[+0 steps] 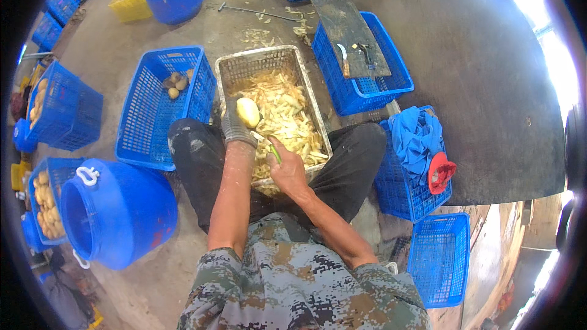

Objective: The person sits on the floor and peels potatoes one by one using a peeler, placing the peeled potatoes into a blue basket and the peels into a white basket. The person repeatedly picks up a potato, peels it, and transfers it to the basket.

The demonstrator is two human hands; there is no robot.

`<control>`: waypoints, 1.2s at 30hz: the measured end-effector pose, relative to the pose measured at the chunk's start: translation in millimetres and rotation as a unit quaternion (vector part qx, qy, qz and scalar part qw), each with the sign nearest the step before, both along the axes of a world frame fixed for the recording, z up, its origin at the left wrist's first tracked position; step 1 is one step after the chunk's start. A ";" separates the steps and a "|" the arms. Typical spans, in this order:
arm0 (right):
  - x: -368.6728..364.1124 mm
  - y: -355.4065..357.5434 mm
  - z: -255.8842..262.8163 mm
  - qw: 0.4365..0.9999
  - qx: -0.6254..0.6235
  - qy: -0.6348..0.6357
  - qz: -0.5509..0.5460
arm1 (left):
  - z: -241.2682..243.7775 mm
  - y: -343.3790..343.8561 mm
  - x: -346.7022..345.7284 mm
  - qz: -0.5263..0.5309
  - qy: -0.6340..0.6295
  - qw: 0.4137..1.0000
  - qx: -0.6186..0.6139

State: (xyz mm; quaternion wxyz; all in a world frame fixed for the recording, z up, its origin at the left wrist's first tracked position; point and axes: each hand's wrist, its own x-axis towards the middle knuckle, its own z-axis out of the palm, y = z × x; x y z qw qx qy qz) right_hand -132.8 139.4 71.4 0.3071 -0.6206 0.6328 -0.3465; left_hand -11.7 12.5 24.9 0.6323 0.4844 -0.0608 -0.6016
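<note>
My left hand [233, 121], in a grey knitted glove, grips a peeled yellow potato [248, 112] above the left side of a dirty white plastic crate [300, 62]. Bare and gloveless, my right hand [289, 167] is closed on a peeler with a green handle [276, 153]. The peeler's head points up and left, just below the potato and close to the glove's cuff. A heap of potato peelings [286, 110] fills much of the white crate, which stands between my knees.
Left of my knee, a blue crate [151, 96] holds several potatoes [176, 83]. A blue barrel [133, 215] stands at lower left. At upper right, a dark board [341, 23] carrying a curved knife [344, 60] lies across another blue crate [357, 105]. Blue cloth [415, 140] and a red cap [440, 173] rest on a crate.
</note>
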 end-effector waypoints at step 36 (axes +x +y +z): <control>-2.7 9.9 -3.4 1.000 0.018 0.009 0.004 | -2.4 13.3 -10.4 0.027 0.003 0.999 0.040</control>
